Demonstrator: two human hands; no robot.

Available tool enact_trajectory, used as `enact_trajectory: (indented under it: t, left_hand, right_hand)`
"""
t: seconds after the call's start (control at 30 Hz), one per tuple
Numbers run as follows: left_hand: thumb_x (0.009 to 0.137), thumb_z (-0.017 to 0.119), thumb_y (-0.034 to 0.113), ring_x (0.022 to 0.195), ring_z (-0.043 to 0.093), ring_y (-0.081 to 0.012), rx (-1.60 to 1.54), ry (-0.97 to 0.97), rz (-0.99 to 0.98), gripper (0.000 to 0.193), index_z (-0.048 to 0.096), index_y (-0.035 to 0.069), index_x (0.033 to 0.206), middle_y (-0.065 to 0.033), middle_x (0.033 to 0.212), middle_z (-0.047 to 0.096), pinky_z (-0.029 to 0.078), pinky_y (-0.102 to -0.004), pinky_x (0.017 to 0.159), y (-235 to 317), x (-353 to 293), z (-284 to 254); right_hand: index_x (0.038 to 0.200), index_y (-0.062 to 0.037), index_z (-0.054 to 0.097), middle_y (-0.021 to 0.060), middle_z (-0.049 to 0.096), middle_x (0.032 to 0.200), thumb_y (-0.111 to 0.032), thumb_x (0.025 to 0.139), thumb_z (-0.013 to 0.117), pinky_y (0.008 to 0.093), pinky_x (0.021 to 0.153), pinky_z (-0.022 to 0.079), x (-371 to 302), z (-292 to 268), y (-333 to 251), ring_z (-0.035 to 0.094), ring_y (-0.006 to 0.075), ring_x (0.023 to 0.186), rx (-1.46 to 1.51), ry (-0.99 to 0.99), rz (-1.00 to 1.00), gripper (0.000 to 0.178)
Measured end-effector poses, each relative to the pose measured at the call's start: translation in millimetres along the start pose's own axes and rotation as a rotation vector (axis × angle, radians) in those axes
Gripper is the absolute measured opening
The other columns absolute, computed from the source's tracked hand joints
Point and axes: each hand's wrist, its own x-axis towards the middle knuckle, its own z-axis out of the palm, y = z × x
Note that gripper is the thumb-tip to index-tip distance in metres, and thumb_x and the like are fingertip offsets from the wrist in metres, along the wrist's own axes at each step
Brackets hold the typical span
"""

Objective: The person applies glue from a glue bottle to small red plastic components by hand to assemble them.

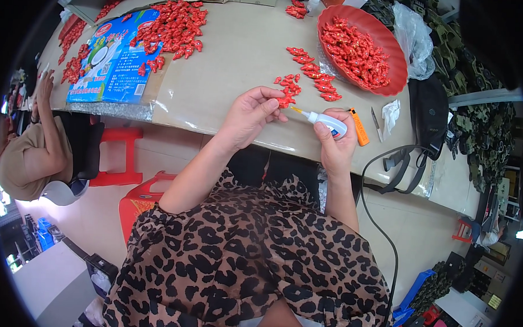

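Observation:
My left hand (250, 118) is closed in a pinch at the table's near edge, with a small red figure-like piece (285, 101) at its fingertips. Wrapped in my right hand (337, 146) is a small white glue bottle (331, 124). Its thin yellowish nozzle points left, toward the red piece. Just beyond the fingers lies a small group of red pieces (288, 84). Farther right, more of them form a loose row (316, 75). How firmly the left fingertips grip the piece is partly hidden.
At the far right stands a scalloped red basin (398, 82) full of red pieces. An orange flat tool (359, 127), a slim pointed tool (377, 124) and crumpled tissue (392, 117) lie right. Blue printed cardboard (118, 60) and a red heap (177, 28) occupy the left, near another seated person (34, 155).

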Motion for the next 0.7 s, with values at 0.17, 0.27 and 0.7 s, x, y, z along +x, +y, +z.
enact_trajectory:
  t: [0.17, 0.27, 0.7]
  left_hand:
    - [0.082, 0.049, 0.006, 0.070, 0.051, -0.0108, -0.001, -0.010, -0.003, 0.016, 0.050, 0.000, 0.096, -0.0053, 0.082, 0.054, 0.047, -0.0300, 0.071, 0.4, -0.3, -0.1]
    - [0.082, 0.049, 0.007, 0.070, 0.052, -0.0117, 0.000, -0.002, -0.001, 0.016, 0.050, 0.000, 0.096, -0.0055, 0.082, 0.054, 0.047, -0.0297, 0.070, -0.1, -0.2, 0.1]
    - [0.081, 0.050, 0.007, 0.070, 0.052, -0.0124, 0.009, 0.017, 0.005, 0.016, 0.050, 0.000, 0.096, -0.0056, 0.081, 0.055, 0.047, -0.0296, 0.070, -0.1, -0.2, 0.7]
  right_hand:
    - [0.087, 0.0000, 0.044, 0.0050, 0.047, 0.086, -0.004, 0.072, 0.062, 0.0194, 0.061, 0.041, 0.1, 0.5, -0.8, 0.049, 0.0080, 0.070, -0.011, -0.006, -0.019, 0.023]
    - [0.087, 0.0000, 0.045, 0.0048, 0.047, 0.086, -0.003, 0.072, 0.062, 0.0193, 0.060, 0.041, -0.2, 0.4, -2.2, 0.049, 0.0080, 0.070, -0.017, -0.005, -0.020, 0.023]
    - [0.087, -0.0010, 0.045, 0.0034, 0.048, 0.084, -0.004, 0.072, 0.062, 0.0181, 0.059, 0.041, -0.6, 0.2, -2.1, 0.049, 0.0070, 0.069, -0.051, -0.006, -0.019, 0.023]
